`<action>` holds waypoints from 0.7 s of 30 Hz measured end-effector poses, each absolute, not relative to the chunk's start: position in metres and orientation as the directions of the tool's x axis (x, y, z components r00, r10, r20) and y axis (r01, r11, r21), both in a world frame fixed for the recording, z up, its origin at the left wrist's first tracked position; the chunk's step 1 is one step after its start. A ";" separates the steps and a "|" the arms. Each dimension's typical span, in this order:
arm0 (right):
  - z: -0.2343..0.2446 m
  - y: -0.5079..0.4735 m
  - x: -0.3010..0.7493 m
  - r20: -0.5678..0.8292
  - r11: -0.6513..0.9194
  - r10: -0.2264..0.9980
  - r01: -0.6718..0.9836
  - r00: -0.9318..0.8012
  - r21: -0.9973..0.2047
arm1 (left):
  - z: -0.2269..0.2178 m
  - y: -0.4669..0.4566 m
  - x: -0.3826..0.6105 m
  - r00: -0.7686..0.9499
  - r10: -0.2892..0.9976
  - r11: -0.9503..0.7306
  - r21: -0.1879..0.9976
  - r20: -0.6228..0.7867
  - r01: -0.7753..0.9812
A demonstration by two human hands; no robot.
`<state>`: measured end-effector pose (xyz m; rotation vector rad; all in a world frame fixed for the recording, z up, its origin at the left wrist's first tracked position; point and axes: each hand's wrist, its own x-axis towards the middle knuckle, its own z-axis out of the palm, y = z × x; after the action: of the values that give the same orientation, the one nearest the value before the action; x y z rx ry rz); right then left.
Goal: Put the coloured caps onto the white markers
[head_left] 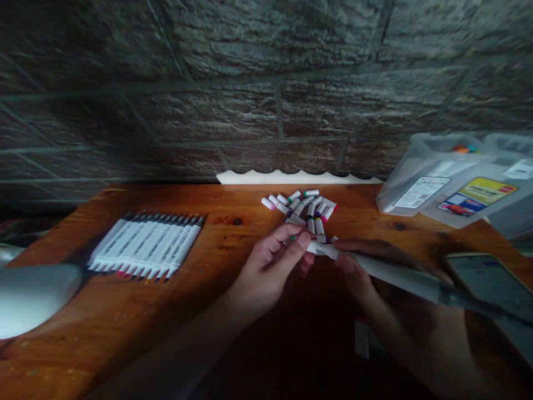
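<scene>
My left hand (277, 260) pinches a small marker cap at the tip of a long white marker (400, 276), thumb and fingers pressed together. My right hand (370, 265) grips that marker's barrel, which runs off to the right and looks blurred. Just beyond both hands lies a pile of loose marker caps (302, 211), white with coloured ends. A tidy row of several capped white markers (147, 246) lies side by side on the left of the wooden table (116, 322).
A clear plastic box (453, 180) with printed labels sits at the back right. A phone (491, 283) lies at the right edge. A pale rounded object (33, 297) pokes in at the left. A dark stone-patterned wall (250, 83) rises behind the table.
</scene>
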<state>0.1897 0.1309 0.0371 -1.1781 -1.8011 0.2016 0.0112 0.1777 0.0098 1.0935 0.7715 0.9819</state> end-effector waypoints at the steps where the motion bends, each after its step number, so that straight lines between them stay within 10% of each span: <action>1: 0.037 0.132 0.191 0.609 0.511 0.788 0.643 -0.086 -0.570 | 0.009 0.178 0.012 0.368 0.928 0.152 0.957 -0.052 -0.247; 9: 0.035 0.145 0.208 0.628 0.428 0.771 0.648 0.102 -0.630 | 0.014 0.181 0.008 0.359 0.933 0.184 0.889 -0.023 -0.420; 21: 0.037 0.133 0.192 0.607 0.524 0.793 0.573 -0.057 -0.630 | 0.013 0.177 0.011 0.367 0.930 0.161 0.938 -0.040 -0.307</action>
<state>0.1919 0.1329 0.0368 -1.1511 -1.7411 0.2686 0.0110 0.1771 0.0133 1.0398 0.7520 1.0126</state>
